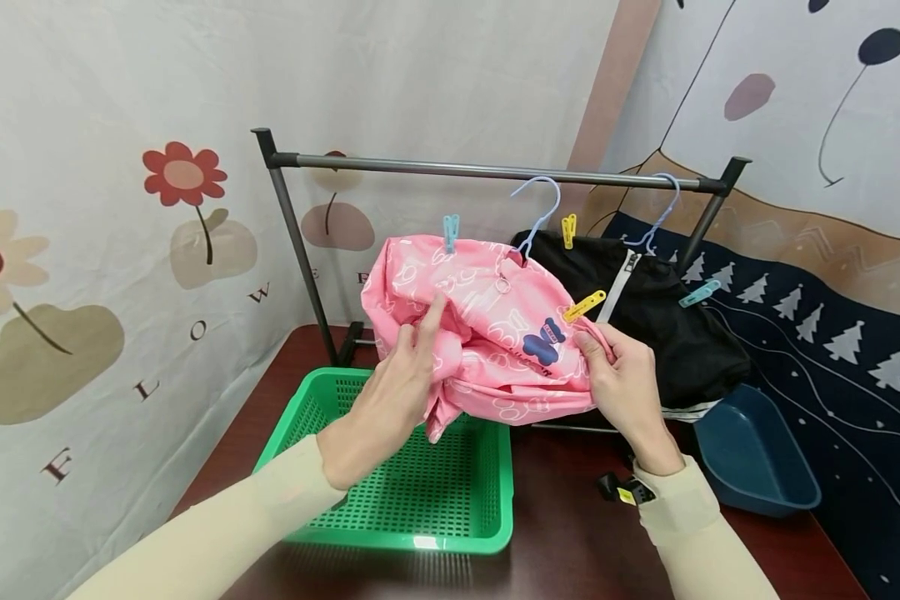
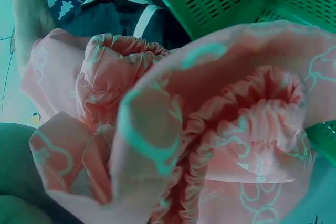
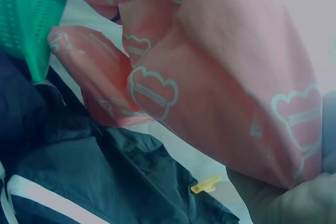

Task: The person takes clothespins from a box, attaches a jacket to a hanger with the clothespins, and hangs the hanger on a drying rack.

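Observation:
A pink garment [image 1: 495,283] with white bear outlines, a dark blue bear patch and gathered elastic edges [image 2: 262,114] hangs bunched on a light blue hanger [image 1: 543,212]. My left hand [image 1: 390,387] lies against its left part, index finger straight up over the fabric. At the right end, my right hand [image 1: 624,379] pinches the garment's edge between thumb and fingers. A light blue clothespin [image 1: 451,232] is clipped at the garment's top left, and a yellow clothespin [image 1: 585,307] sits near the right hand.
A black garment [image 1: 690,350] with a zipper hangs at the right of the metal rail [image 1: 435,167], bearing a yellow clothespin [image 1: 568,231] and a blue clothespin [image 1: 700,292]. Below stand a green perforated basket [image 1: 506,500] and a blue basin [image 1: 757,450] on the brown table [image 1: 570,550].

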`<action>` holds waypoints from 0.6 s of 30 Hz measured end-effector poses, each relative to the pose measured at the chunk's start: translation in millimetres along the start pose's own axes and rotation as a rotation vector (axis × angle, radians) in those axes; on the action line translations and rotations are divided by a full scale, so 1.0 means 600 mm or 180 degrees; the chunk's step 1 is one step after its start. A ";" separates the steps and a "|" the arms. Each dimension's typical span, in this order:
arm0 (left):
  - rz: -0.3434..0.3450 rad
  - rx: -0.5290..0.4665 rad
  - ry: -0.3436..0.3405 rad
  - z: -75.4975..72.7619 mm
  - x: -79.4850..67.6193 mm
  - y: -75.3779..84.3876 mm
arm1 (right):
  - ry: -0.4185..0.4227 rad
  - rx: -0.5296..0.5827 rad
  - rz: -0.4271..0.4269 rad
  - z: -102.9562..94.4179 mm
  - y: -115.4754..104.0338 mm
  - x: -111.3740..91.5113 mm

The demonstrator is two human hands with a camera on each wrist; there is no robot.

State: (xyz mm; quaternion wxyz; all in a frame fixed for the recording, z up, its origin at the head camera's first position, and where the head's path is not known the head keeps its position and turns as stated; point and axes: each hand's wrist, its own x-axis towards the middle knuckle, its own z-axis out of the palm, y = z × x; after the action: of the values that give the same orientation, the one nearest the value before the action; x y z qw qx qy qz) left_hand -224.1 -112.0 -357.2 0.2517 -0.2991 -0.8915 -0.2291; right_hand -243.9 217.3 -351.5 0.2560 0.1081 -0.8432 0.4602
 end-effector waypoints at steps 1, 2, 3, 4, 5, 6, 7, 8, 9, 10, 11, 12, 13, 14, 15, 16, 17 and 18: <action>-0.0051 0.0028 -0.0031 0.001 0.005 0.002 | 0.0019 -0.0025 -0.0022 -0.002 0.001 0.001; -0.0168 0.0028 -0.0063 0.003 0.011 0.005 | 0.0045 -0.0053 -0.0038 -0.004 0.002 0.002; -0.0224 0.0028 -0.0086 0.005 0.015 0.007 | 0.0057 -0.0069 -0.0055 -0.006 0.002 0.003; -0.0262 0.0029 -0.0115 0.006 0.019 0.008 | 0.0067 -0.0086 -0.0069 -0.008 0.003 0.003; -0.0286 -0.0005 -0.0142 0.008 0.023 0.009 | 0.0072 -0.0098 -0.0084 -0.010 0.004 0.004; -0.0296 -0.0039 -0.0163 0.009 0.026 0.010 | 0.0077 -0.0109 -0.0098 -0.012 0.004 0.004; -0.0284 -0.0062 -0.0161 0.011 0.029 0.010 | 0.0074 -0.0123 -0.0107 -0.014 0.005 0.005; -0.0259 -0.0098 -0.0153 0.013 0.032 0.010 | 0.0072 -0.0138 -0.0115 -0.016 0.006 0.005; -0.0239 -0.0144 -0.0144 0.014 0.034 0.009 | 0.0067 -0.0150 -0.0117 -0.017 0.006 0.005; -0.0208 -0.0173 -0.0127 0.016 0.037 0.008 | 0.0074 -0.0165 -0.0116 -0.019 0.006 0.005; -0.0184 -0.0205 -0.0107 0.018 0.040 0.008 | 0.0081 -0.0179 -0.0114 -0.020 0.007 0.006; -0.0154 -0.0228 -0.0082 0.021 0.043 0.007 | 0.0086 -0.0192 -0.0109 -0.022 0.008 0.006; -0.0124 -0.0247 -0.0044 0.023 0.047 0.006 | 0.0094 -0.0211 -0.0109 -0.023 0.008 0.007; -0.0106 -0.0270 -0.0016 0.026 0.051 0.005 | 0.0101 -0.0228 -0.0114 -0.024 0.009 0.007; -0.0096 -0.0286 0.0013 0.029 0.055 0.004 | 0.0116 -0.0250 -0.0124 -0.025 0.010 0.007; -0.0089 -0.0297 0.0038 0.033 0.060 0.003 | 0.0138 -0.0272 -0.0144 -0.026 0.012 0.007; -0.0095 -0.0316 0.0051 0.036 0.064 0.002 | 0.0154 -0.0295 -0.0173 -0.027 0.013 0.007; -0.0094 -0.0323 0.0068 0.040 0.069 0.001 | 0.0167 -0.0312 -0.0202 -0.027 0.015 0.007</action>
State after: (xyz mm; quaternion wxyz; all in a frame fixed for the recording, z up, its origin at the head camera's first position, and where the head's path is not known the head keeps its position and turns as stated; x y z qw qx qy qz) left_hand -260.1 -81.0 -351.2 0.2423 -0.2958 -0.8803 -0.2808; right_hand -245.6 236.1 -348.3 0.2975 0.1100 -0.8538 0.4127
